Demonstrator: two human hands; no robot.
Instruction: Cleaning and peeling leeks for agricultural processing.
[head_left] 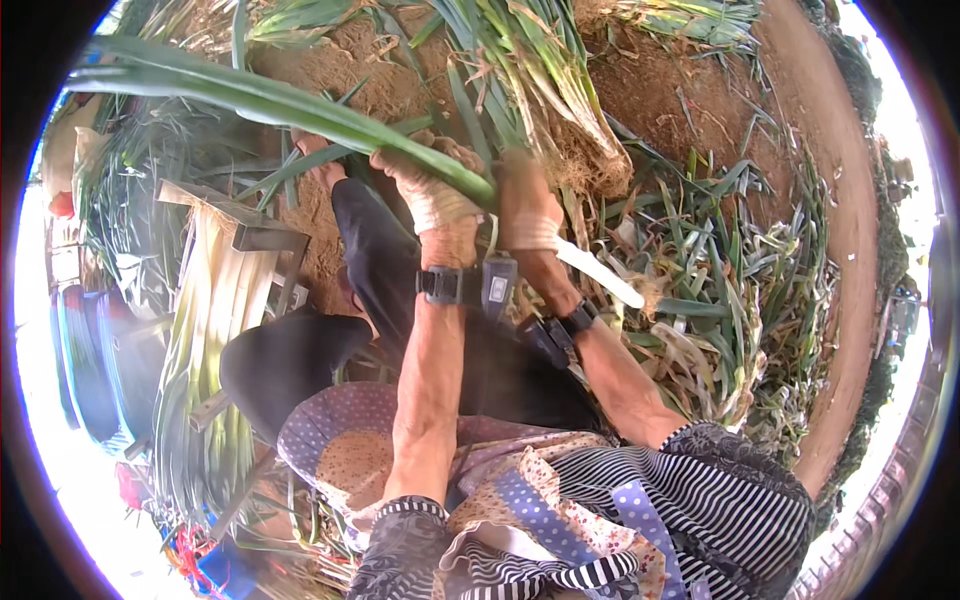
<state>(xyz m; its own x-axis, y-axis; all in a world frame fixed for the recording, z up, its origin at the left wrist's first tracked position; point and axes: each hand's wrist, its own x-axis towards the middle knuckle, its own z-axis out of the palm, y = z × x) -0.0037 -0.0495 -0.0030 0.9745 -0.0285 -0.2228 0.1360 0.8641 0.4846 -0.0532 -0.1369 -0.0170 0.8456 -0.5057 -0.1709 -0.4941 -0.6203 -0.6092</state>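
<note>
Leek (pixel 300 103) slants from ten o'clock toward twelve, where the left hand (pixel 428 190) grasps its green part; the right hand (pixel 528 208) is beside it, blurred, its grip unclear. The pale bundle (pixel 212 275) at nine looks cleaned, the rooty bunch (pixel 545 95) toward one unstripped. Peelings (pixel 760 265) at three could snag roots.

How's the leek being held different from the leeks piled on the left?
The held leek is one; the piled leeks are many. The held leek's white end points to the picture's lower right; the piled leeks' pale ends point toward its top. The piled leeks rest on a metal stand; the held leek doesn't. Both have pale stems and green leaves.
</note>
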